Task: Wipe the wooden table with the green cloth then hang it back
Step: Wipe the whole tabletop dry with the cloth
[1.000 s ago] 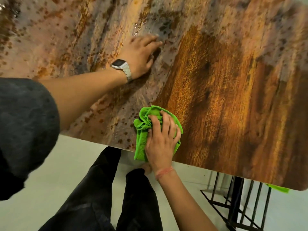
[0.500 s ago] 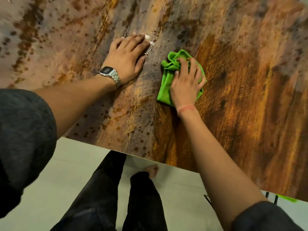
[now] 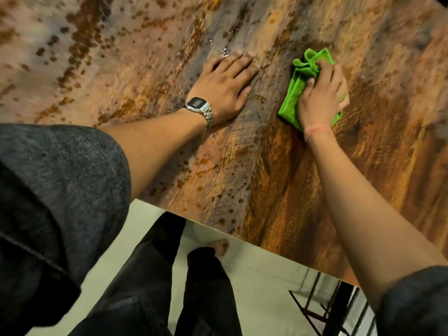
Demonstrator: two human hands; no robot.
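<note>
Brown wooden table (image 3: 278, 170) fills most of the view, with wet spots on it. On it, the right hand (image 3: 323, 98) presses down on the bunched green cloth (image 3: 294, 95), fingers curled over it. Just beside it, the left hand (image 3: 224, 87) lies flat, fingers straight, holding nothing.

Dark grey short sleeves (image 3: 60, 180) cover both upper arms — the fabric finely flecked, with a stitched seam. A silver metal wristwatch (image 3: 199, 108) with a rectangular dark face sits on the left wrist; a thin pinkish-red thread band (image 3: 316, 129) circles the right. Loose black trousers (image 3: 155, 282) — bare foot (image 3: 221, 246) below the watch.
</note>
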